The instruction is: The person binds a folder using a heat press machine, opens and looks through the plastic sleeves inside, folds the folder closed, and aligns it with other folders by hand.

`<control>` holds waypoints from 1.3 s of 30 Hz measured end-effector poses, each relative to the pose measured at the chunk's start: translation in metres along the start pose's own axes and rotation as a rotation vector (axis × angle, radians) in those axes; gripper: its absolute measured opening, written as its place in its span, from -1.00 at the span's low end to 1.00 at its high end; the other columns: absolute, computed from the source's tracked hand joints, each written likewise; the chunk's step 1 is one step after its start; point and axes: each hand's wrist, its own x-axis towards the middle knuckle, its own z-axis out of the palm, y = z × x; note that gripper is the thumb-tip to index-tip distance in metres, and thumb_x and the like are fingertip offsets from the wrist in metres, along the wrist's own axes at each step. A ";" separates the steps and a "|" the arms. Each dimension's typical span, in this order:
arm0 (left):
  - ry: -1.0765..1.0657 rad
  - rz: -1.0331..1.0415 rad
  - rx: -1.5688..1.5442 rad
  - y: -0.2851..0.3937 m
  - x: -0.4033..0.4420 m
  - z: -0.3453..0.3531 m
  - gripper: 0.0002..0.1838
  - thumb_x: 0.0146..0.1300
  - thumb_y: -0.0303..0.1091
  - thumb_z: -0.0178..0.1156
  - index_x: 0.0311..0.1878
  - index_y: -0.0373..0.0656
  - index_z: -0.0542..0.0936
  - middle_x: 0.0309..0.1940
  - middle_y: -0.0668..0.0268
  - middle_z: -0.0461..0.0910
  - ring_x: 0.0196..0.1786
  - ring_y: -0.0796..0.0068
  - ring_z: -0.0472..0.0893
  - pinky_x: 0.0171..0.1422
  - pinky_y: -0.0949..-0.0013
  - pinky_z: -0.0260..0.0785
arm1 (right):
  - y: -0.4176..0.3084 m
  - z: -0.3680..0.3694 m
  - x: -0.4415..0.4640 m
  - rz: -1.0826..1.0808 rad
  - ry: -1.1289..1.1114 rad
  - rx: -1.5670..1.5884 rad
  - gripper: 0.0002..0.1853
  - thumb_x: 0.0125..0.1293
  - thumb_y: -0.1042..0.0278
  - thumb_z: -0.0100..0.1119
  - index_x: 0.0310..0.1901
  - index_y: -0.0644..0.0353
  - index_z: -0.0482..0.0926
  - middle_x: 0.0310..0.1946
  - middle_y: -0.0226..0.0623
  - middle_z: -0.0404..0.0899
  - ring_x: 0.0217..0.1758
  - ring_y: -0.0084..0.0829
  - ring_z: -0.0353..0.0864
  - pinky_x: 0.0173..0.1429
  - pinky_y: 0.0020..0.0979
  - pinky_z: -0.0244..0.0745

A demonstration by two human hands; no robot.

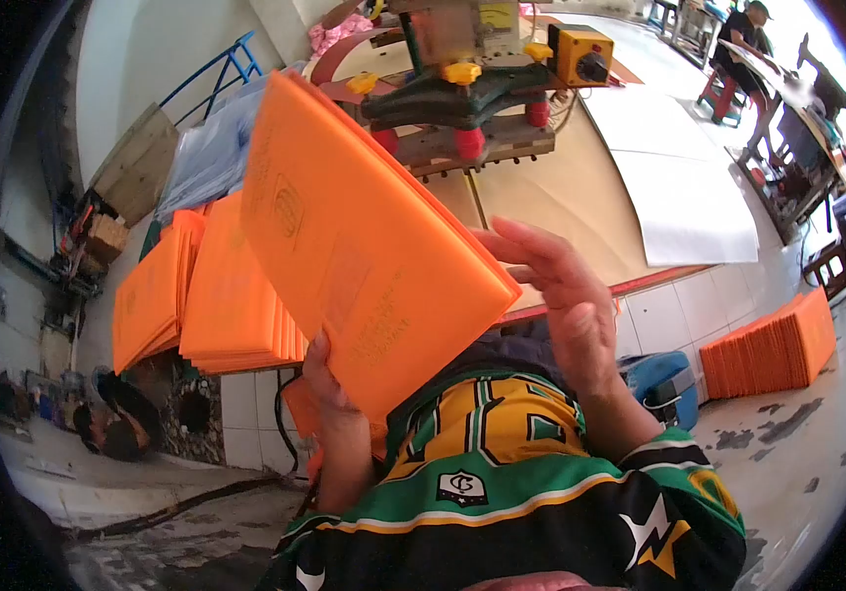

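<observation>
A thin stack of orange folders (354,256), printed with a crest and lines of text, is held up tilted in front of my chest. My left hand (332,376) grips its lower left edge, thumb on the front face; the fingers behind are hidden. My right hand (573,310) is beside the right edge, fingers apart and partly bent, the fingertips close to the folders. I cannot tell whether they touch. Behind on the left lie more piles of orange folders (231,295), next to stacked clear plastic sheets (208,148).
A press machine (462,108) with yellow knobs and a yellow switch box (580,56) stands over the tan worktable (561,197). White sheets (689,207) lie at its right. On the floor are a tall orange stack (768,345) and a blue case (661,386). A person (741,49) sits far right.
</observation>
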 end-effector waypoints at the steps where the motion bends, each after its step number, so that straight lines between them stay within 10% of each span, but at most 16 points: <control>1: -0.004 0.001 0.007 -0.005 0.001 0.001 -0.27 0.27 -0.11 0.14 0.41 -0.20 0.12 0.35 0.06 0.23 0.34 0.01 0.31 0.37 -0.07 0.20 | -0.003 0.009 0.002 -0.006 -0.010 0.065 -0.31 0.33 -0.12 0.05 0.22 0.38 0.30 0.18 -0.05 0.41 0.22 -0.33 0.43 0.22 -0.29 0.32; 8: 0.036 0.078 0.165 -0.064 0.008 0.016 -0.29 0.29 -0.12 0.17 0.42 -0.11 0.13 0.38 0.25 0.21 0.42 0.21 0.19 0.44 0.01 0.11 | 0.002 0.024 0.002 0.107 0.281 0.161 -0.64 0.43 0.31 0.02 0.15 0.34 0.33 -0.04 -0.30 0.47 0.00 -0.58 0.43 0.11 -0.50 0.35; 14: 0.143 0.092 -0.165 -0.036 -0.001 -0.006 -0.35 0.32 -0.10 0.11 0.40 -0.10 0.19 0.39 0.32 0.21 0.43 0.32 0.17 0.46 0.07 0.06 | 0.000 -0.005 -0.005 0.097 0.302 0.110 -0.64 0.41 0.26 0.05 0.10 0.34 0.38 -0.10 -0.31 0.51 -0.08 -0.60 0.46 0.02 -0.53 0.38; 20: 0.035 0.426 0.219 0.036 -0.038 -0.027 -0.42 0.37 0.01 0.01 0.33 -0.12 0.30 0.33 0.26 0.31 0.32 0.31 0.32 0.37 0.12 0.19 | -0.011 -0.044 -0.012 0.066 0.196 0.034 -0.63 0.36 0.22 0.10 0.02 0.38 0.44 -0.12 -0.21 0.54 -0.10 -0.51 0.53 0.02 -0.46 0.44; 24: -0.278 0.155 0.075 0.055 -0.059 -0.038 -0.39 0.31 0.03 0.11 0.27 -0.21 0.34 0.20 0.20 0.42 0.20 0.29 0.45 0.26 0.19 0.34 | -0.019 -0.050 -0.015 0.099 0.114 -0.063 -0.58 0.30 0.15 0.16 -0.06 0.42 0.49 -0.17 -0.11 0.58 -0.14 -0.42 0.60 -0.01 -0.40 0.50; 26: 0.294 0.527 0.806 0.034 -0.060 0.000 -0.38 0.26 0.03 0.20 0.17 -0.30 0.38 0.04 0.15 0.51 0.07 0.32 0.53 0.12 0.28 0.45 | -0.025 -0.052 -0.016 0.142 0.082 -0.095 -0.59 0.29 0.15 0.18 -0.08 0.41 0.51 -0.18 -0.11 0.59 -0.14 -0.42 0.60 -0.02 -0.41 0.50; 39: 0.423 0.661 0.783 0.031 -0.037 0.007 -0.52 0.32 -0.04 0.15 0.06 -0.26 0.40 -0.10 0.23 0.52 -0.01 0.39 0.53 0.12 0.27 0.42 | -0.025 -0.056 -0.019 0.123 0.004 -0.227 -0.60 0.39 0.05 0.02 -0.15 0.31 0.56 -0.26 -0.23 0.63 -0.15 -0.43 0.61 -0.04 -0.43 0.44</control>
